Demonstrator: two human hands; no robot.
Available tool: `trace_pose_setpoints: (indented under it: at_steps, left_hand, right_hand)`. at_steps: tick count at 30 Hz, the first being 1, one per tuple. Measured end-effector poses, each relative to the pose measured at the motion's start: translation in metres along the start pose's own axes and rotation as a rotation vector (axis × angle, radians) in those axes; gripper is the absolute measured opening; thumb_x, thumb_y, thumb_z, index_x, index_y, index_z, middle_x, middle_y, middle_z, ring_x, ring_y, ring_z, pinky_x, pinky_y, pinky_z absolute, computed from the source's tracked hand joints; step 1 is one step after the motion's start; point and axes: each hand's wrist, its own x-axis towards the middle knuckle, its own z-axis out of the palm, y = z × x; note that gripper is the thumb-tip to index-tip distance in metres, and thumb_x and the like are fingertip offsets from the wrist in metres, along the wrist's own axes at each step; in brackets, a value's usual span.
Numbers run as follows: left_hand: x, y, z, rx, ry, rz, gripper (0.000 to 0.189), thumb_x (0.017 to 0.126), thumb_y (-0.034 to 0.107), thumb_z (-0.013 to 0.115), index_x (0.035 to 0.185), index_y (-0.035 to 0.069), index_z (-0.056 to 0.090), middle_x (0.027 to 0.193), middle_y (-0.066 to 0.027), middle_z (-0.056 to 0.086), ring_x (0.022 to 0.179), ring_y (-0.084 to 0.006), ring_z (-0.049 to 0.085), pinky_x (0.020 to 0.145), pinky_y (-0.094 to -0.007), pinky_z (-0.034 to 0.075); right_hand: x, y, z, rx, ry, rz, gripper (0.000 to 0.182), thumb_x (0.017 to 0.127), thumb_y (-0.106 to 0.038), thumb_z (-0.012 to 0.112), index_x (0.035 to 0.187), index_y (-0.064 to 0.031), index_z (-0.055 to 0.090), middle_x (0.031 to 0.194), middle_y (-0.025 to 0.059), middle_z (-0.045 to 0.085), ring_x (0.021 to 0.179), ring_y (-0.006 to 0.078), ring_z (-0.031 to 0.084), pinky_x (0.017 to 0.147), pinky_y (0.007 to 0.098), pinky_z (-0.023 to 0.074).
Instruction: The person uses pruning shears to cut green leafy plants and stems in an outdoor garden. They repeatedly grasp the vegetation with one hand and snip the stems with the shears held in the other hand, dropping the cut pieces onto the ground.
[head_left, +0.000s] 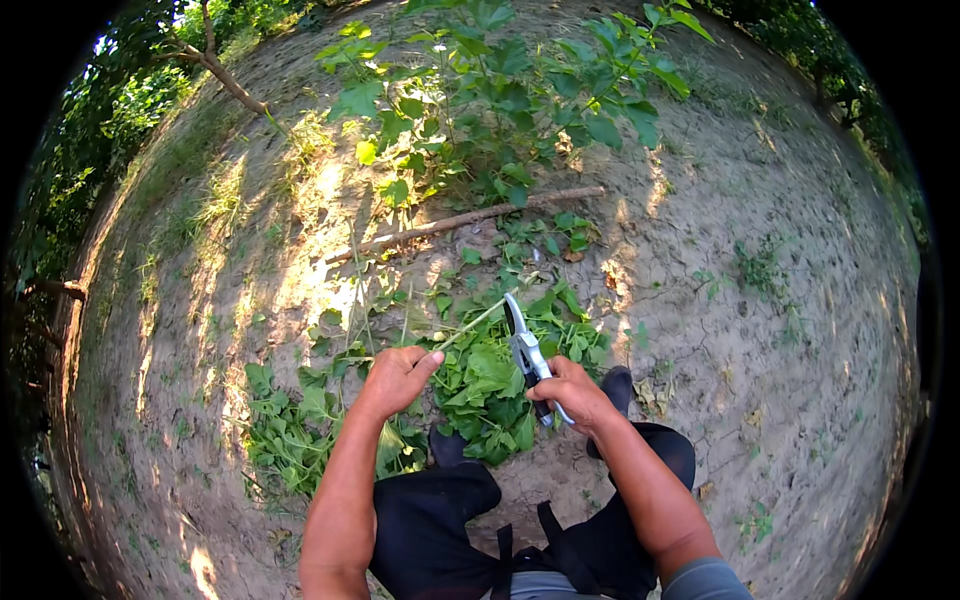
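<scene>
My left hand grips a thin pale-green plant stem, which slants up and to the right out of my fist. In my right hand is a pair of pruning shears with silvery metal and dark handle parts. Their blades point away from me and meet the stem near its far end. Whether the blades are closed on it I cannot tell. Below both hands lies a heap of cut green leaves on the soil. A second leafy pile spreads to the left, partly hidden by my left forearm.
Beyond the heap a bare wooden stick lies across the cracked soil. A leafy green bush grows behind it. At upper left a small tree trunk leans. My dark shoes flank the heap.
</scene>
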Motion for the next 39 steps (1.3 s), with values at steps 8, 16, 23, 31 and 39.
trace_pose_setpoints:
  at_steps: [8, 16, 23, 31, 39]
  left_hand:
    - [0.003, -0.008, -0.003, 0.019, -0.015, -0.076, 0.045, 0.093, 0.039, 0.062, 0.076, -0.002, 0.063, 0.063, -0.0182, 0.056, 0.059, -0.0286, 0.054, 0.061, -0.0435, 0.045]
    - [-0.002, -0.027, -0.007, -0.052, 0.075, -0.04, 0.045, 0.093, 0.036, 0.063, 0.072, -0.004, 0.06, 0.059, -0.015, 0.05, 0.056, -0.0239, 0.046, 0.057, -0.0414, 0.042]
    - [-0.006, -0.02, -0.01, -0.035, 0.054, -0.007, 0.044, 0.093, 0.037, 0.065, 0.077, -0.004, 0.064, 0.059, -0.0144, 0.051, 0.056, -0.0224, 0.045, 0.058, -0.0393, 0.044]
    - [-0.01, -0.015, -0.018, -0.028, 0.016, -0.054, 0.043, 0.092, 0.038, 0.066, 0.086, -0.005, 0.069, 0.062, -0.0159, 0.056, 0.059, -0.0194, 0.052, 0.06, -0.0401, 0.046]
    - [-0.012, -0.004, -0.024, -0.043, -0.094, -0.114, 0.045, 0.093, 0.04, 0.064, 0.086, -0.004, 0.07, 0.065, -0.0135, 0.061, 0.062, -0.019, 0.055, 0.063, -0.0378, 0.048]
  right_hand:
    - [0.0, 0.017, -0.008, 0.148, -0.236, 0.104, 0.033, 0.079, -0.012, 0.068, 0.108, 0.0019, 0.062, 0.094, 0.0051, 0.06, 0.082, 0.0141, 0.055, 0.071, 0.0288, 0.0431]
    - [-0.013, -0.004, 0.005, 0.092, -0.202, 0.057, 0.037, 0.08, -0.018, 0.072, 0.111, -0.0019, 0.061, 0.088, 0.0014, 0.056, 0.073, 0.0105, 0.049, 0.063, 0.0266, 0.0383]
    - [-0.005, 0.013, -0.007, 0.088, -0.15, 0.08, 0.017, 0.076, -0.014, 0.074, 0.084, -0.0025, 0.064, 0.073, 0.0035, 0.061, 0.069, 0.0125, 0.053, 0.062, 0.028, 0.0403]
    - [-0.008, 0.0, 0.0, -0.085, -0.121, 0.055, 0.024, 0.075, -0.012, 0.072, 0.094, 0.0015, 0.066, 0.083, 0.0054, 0.064, 0.081, 0.0163, 0.059, 0.077, 0.0312, 0.0452]
    - [-0.002, 0.002, -0.005, -0.124, -0.098, 0.052, 0.033, 0.075, -0.019, 0.071, 0.099, 0.0021, 0.065, 0.088, 0.0093, 0.067, 0.086, 0.0188, 0.06, 0.08, 0.0321, 0.044]
